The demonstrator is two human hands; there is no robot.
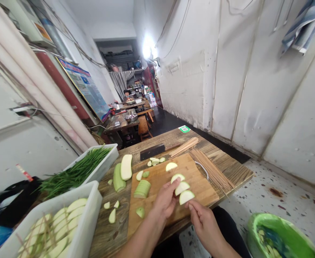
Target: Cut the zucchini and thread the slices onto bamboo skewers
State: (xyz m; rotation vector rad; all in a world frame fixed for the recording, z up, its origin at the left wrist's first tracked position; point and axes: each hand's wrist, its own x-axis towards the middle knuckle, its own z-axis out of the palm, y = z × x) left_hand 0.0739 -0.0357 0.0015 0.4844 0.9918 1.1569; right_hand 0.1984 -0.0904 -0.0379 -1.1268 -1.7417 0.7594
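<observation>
Between my hands, several pale half-round squash slices (182, 188) hang in a slanting row over the wooden cutting board (157, 175). My left hand (167, 199) is closed, thumb and fingers pinching the far slice of that row. At the near end, my right hand (204, 218) is closed in a pinch on what appears to be a bamboo skewer, mostly hidden by the slices and fingers. One loose slice (171, 166) lies on the board just beyond. A leaning stack of cut squash (142, 189) sits at the board's left, with an end piece (140, 212) nearer me.
Bamboo skewers (210, 168) lie right of the board; a cleaver (152, 152) lies behind it. Squash pieces (126, 167) rest left. White bins hold green stalks (76, 170) and skewered slices (63, 222). A green tub (283, 233) stands on the floor. A person (127, 95) sits far back.
</observation>
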